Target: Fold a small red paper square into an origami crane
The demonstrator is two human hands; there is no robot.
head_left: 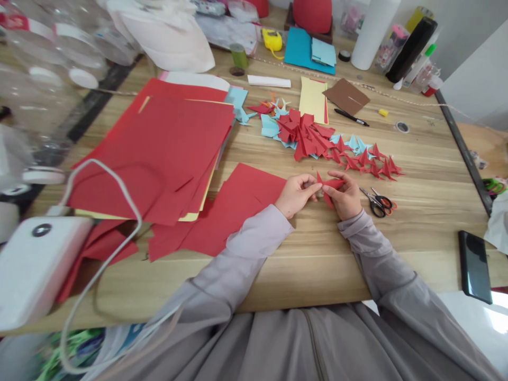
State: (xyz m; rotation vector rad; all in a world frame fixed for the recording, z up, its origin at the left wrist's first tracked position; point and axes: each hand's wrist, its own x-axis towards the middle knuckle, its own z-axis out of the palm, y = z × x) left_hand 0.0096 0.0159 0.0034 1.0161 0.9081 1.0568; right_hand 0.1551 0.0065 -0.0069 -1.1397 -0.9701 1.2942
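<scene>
Between my two hands is a small folded red paper crane (pixel 334 183), its pointed ends sticking out. My left hand (pixel 294 194) pinches it from the left with thumb and fingers. From the other side my right hand (pixel 346 197) grips it, thumb on the near face. Fingers cover parts of the folds. Just beyond lie rows of finished red paper cranes (pixel 363 160) and light blue ones. A heap of folded red paper pieces (pixel 304 132) lies left of them. Black-handled scissors (pixel 379 203) rest right of my right hand.
Red paper sheets (pixel 159 143) are stacked at left, with loose red paper (pixel 246 206) by my left sleeve. A white power bank (pixel 39 270) with a cable sits front left. A phone (pixel 475 264) lies at the right edge. A pen (pixel 351 117) and yellow tape measure (pixel 272 40) lie farther back.
</scene>
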